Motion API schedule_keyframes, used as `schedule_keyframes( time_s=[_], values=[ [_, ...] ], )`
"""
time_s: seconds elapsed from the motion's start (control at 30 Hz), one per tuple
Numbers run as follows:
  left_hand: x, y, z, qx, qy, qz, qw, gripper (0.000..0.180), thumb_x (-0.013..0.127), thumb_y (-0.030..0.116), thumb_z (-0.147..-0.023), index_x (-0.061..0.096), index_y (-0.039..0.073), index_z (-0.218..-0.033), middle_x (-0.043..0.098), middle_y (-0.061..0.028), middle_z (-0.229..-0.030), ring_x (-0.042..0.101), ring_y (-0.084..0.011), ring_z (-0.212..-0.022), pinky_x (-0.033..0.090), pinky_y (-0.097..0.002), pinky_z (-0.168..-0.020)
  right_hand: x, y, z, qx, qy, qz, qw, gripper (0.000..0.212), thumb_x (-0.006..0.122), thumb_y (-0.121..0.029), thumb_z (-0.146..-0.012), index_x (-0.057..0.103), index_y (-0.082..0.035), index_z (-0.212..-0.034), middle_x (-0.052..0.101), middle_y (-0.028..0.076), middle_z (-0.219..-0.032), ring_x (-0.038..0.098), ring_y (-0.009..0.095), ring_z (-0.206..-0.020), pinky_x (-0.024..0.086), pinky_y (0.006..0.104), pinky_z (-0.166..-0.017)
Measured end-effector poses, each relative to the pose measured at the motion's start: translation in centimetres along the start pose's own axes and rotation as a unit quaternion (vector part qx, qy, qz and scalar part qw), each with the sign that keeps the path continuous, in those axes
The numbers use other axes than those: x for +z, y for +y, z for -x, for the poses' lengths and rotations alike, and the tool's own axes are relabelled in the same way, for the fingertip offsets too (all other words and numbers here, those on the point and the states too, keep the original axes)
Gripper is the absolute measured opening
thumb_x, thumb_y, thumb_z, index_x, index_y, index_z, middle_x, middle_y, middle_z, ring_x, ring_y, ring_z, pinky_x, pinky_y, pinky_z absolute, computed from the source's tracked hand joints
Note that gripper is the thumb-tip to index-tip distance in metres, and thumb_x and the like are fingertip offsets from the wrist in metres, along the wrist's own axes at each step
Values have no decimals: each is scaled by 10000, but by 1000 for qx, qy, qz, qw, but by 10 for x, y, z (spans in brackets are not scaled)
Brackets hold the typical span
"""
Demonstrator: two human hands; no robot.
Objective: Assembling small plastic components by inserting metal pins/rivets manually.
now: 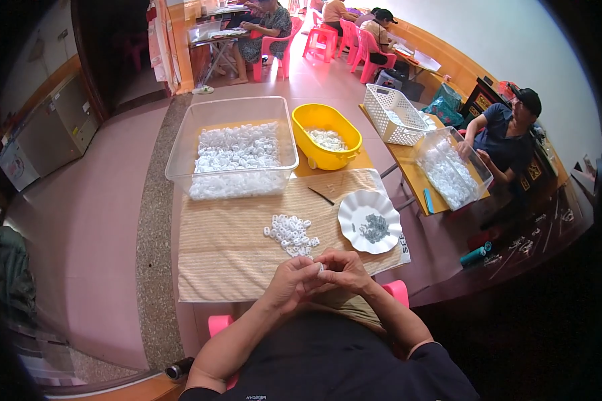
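Observation:
My left hand [294, 282] and my right hand [346, 271] meet at the near edge of the cloth-covered table, fingers pinched together. Between their fingertips is a small white plastic piece [321, 267], mostly hidden by the fingers. Just beyond lies a loose pile of small white plastic pieces with holes [290, 232]. To the right of the pile, a white scalloped plate [349, 228] bears a heap of tiny grey pieces [375, 228]. A thin dark pointed tool [321, 196] rests on the striped cloth [224, 247] farther back.
A clear plastic bin [232, 110] full of white pieces stands at the table's back left, beside a yellow tub [326, 157] holding more. On the right, a co-worker [512, 134] reaches into another clear bin [451, 174] near a white basket [394, 113]. Other people sit farther off.

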State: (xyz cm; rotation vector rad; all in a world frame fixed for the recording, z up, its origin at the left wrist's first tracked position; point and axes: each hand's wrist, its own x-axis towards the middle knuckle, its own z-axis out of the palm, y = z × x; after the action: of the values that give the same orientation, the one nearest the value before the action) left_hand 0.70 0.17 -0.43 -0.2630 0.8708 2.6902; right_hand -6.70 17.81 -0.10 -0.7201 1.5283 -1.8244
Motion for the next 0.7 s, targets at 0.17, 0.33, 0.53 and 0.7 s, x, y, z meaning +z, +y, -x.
schedule_keyframes(
  time_s=[0.17, 0.33, 0.53, 0.7],
  values=[
    [2, 2, 2, 2, 3, -5, 1000, 77, 645, 84, -885, 582, 41, -874, 636, -63, -895, 626, -137, -811, 564, -297, -782, -1, 1, 1, -3, -2, 18, 1000, 278, 645, -9, -874, 595, 41, -1143, 603, 57, -1012, 593, 123, -925, 491, 265, -806],
    [2, 1, 2, 3, 0, -5, 1000, 81, 649, 91, -884, 584, 43, -874, 637, -62, -896, 624, -134, -809, 561, -292, -767, 3, -2, 0, 0, 4, 1, 1000, 282, 660, 14, -857, 613, 41, -1134, 570, 27, -992, 580, 82, -871, 485, 215, -754],
    [3, 1, 2, 1, 12, -12, 1000, 78, 649, 97, -884, 588, 48, -874, 647, -66, -900, 625, -140, -802, 559, -295, -742, 1, -1, 1, 13, 13, 4, 1000, 276, 648, 16, -863, 607, 44, -1134, 577, 32, -998, 600, 102, -903, 499, 233, -781],
    [-1, 0, 0, 3, 4, -14, 1000, 79, 644, 106, -890, 590, 51, -878, 647, -61, -889, 627, -144, -785, 560, -302, -715, -3, 7, 0, 9, 20, 38, 999, 283, 650, 7, -864, 600, 48, -1140, 587, 43, -1021, 607, 111, -927, 502, 240, -787]
  ],
)
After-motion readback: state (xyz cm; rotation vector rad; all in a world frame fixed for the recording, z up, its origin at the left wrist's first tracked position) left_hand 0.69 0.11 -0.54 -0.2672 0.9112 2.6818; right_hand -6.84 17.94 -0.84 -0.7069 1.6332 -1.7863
